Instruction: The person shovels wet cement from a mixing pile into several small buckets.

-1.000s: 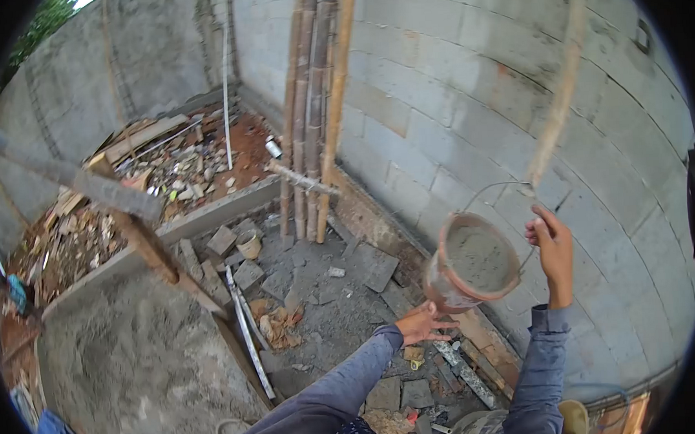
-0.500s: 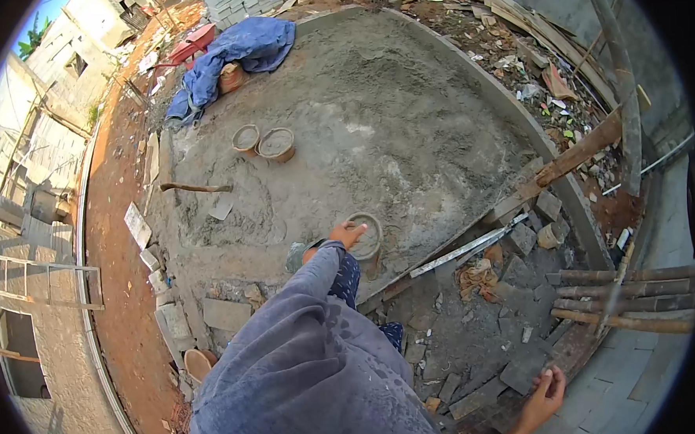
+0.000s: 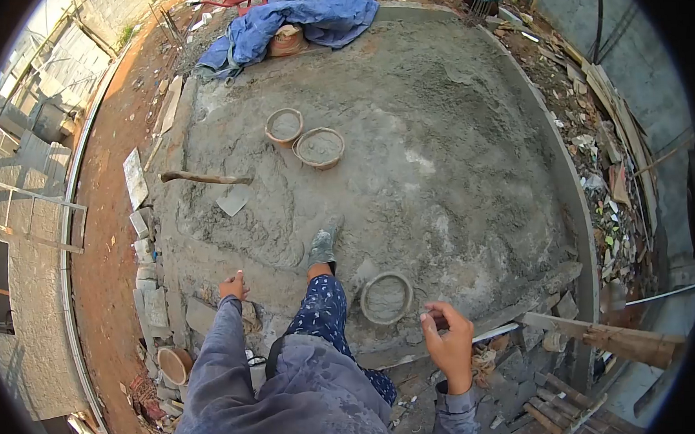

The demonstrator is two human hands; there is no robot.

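My left hand [image 3: 234, 287] hovers near the broken blocks along the left side of the mortar area. Its fingers are loosely curled and apart, with nothing visible in them. My right hand [image 3: 450, 339] is raised just to the right of a round bucket [image 3: 365, 304] of grey mortar. It does not touch the bucket; thumb and fingers are bent but apart, and I see nothing in them. Further ahead, two more mortar-filled buckets, a left one [image 3: 284, 139] and a right one [image 3: 320, 162], stand side by side. A wooden-handled hoe [image 3: 208, 178] lies in the wet mortar.
My booted foot [image 3: 322, 243] stands on the mortar [image 3: 362, 193]. A low wall [image 3: 547, 128] edges it at right. An empty-looking bucket [image 3: 174, 366] lies at lower left. A blue tarp [image 3: 321, 10] covers sacks behind. Planks [image 3: 605, 337] and rubble are at right.
My left hand has left the mortar bucket and moved back to the left. My right hand has come up and forward beside that bucket. The view has shifted, and my booted foot now shows.
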